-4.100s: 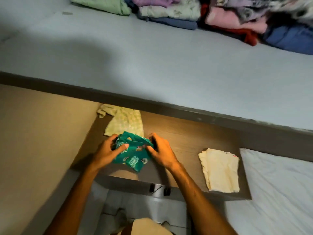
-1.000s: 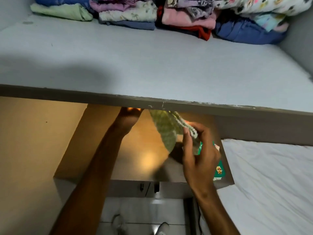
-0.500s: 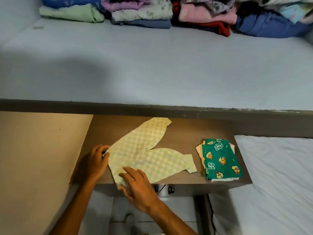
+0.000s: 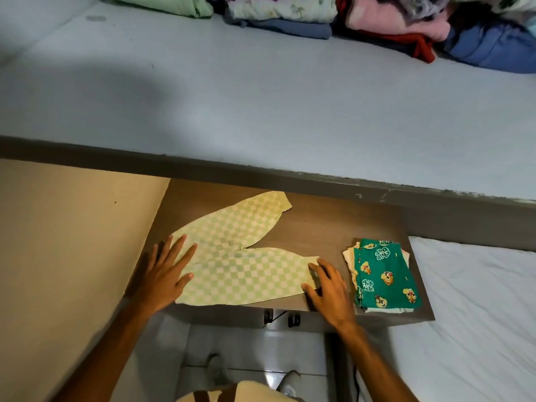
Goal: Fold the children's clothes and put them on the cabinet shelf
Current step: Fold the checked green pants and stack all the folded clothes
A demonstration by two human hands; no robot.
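Small green-and-cream checked trousers [image 4: 240, 262] lie spread flat on the brown wooden surface [image 4: 319, 227], legs pointing right and up-right. My left hand [image 4: 166, 271] rests flat and open on the waist end at the left. My right hand [image 4: 329, 285] lies with fingers spread on the cuff of the nearer leg. A folded green cartoon-print garment [image 4: 383, 274] sits on a folded cream one [image 4: 349, 256] at the right of the surface.
Above the brown surface runs a wide grey shelf [image 4: 261, 111] with a dark front edge. Several folded clothes [image 4: 362, 15] are stacked along its back. A white bed sheet [image 4: 470, 314] lies to the right, a beige wall [image 4: 63, 256] to the left.
The trousers went from held up to spread flat. Since half a second ago my right hand slid from the waist out to the near leg's cuff, and my left hand flattened on the waist.
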